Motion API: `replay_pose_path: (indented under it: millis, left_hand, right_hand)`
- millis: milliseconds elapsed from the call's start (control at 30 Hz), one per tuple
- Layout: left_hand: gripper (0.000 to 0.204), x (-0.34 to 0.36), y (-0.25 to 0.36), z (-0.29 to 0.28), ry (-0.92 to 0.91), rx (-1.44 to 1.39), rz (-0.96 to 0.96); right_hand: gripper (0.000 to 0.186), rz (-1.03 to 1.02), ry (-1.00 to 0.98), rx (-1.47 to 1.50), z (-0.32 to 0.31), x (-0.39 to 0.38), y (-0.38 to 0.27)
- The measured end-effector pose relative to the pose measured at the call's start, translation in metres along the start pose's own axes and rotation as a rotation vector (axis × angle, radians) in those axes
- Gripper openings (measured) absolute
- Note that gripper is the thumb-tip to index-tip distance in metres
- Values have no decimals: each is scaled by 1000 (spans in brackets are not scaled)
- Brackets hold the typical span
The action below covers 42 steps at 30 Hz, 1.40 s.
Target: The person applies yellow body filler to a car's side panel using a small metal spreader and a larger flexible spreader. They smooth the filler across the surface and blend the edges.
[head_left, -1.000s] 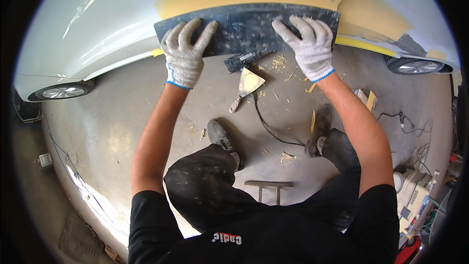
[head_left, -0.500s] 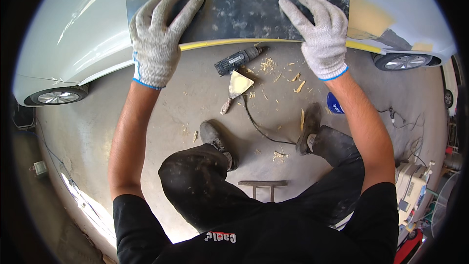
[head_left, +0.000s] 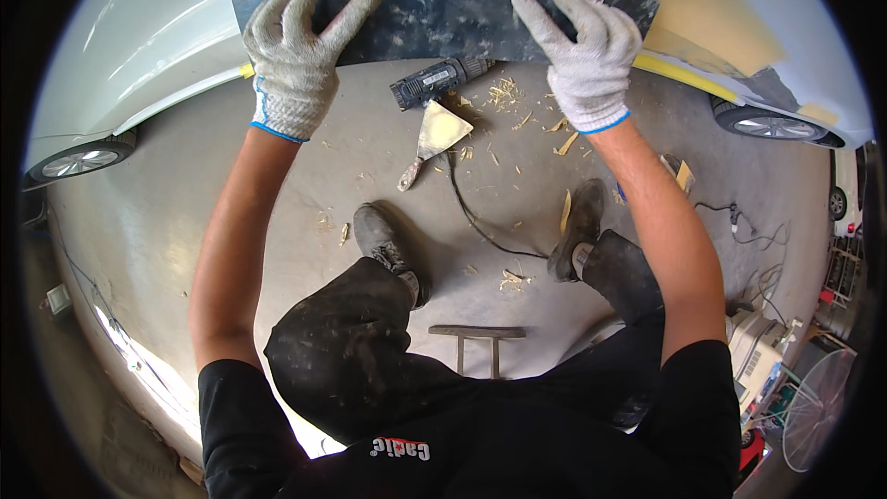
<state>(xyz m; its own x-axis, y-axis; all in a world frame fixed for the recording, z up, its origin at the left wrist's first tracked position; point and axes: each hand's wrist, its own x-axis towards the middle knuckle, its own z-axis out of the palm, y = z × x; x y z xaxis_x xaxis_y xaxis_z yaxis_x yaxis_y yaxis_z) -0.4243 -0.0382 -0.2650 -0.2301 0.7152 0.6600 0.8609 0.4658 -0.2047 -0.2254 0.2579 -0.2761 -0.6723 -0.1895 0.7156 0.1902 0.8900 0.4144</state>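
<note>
A long, dark grey sheet point(head_left: 443, 2) with pale smudges is held across the side of a silver car point(head_left: 139, 60). My left hand point(head_left: 300, 51), in a white knit glove, grips its left end with fingers spread over the face. My right hand point(head_left: 591, 55), gloved the same way, grips the right end. Part of each hand's hold is hidden behind the fingers. The sheet bows and lies against, or very near, the car body, where tan filler patches point(head_left: 716, 23) show; which of the two I cannot tell.
On the concrete floor below lie a dark heat gun point(head_left: 439, 81) with a cable and a triangular scraper point(head_left: 443, 129) with pale yellow on its blade. Yellowish shavings point(head_left: 504, 92) are scattered around. My shoes point(head_left: 383, 240) stand apart; a small stand point(head_left: 476, 333) is between my legs.
The sheet's right end has dipped slightly against the car, and my right hand has shifted a little left along it. My view has also moved slightly. Both hands keep their hold.
</note>
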Motion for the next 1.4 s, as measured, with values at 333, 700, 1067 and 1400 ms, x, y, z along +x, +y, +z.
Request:
replay_pose_path:
  millis: [333,700,1067,1400]
  left_hand:
    - [66,-51,30,-17,-131,-54,-50]
    - [93,66,1,-91,0,64,-29]
    - [83,60,6,-86,-35,50,-35]
    - [86,65,-7,-65,15,86,27]
  right_hand:
    - [57,-15,-198,151,-36,-29,-27]
    - [63,-14,-57,-23,-88,71,55]
    - [61,10,-46,26,-84,63,45]
    - [63,30,30,-26,-46,57,45]
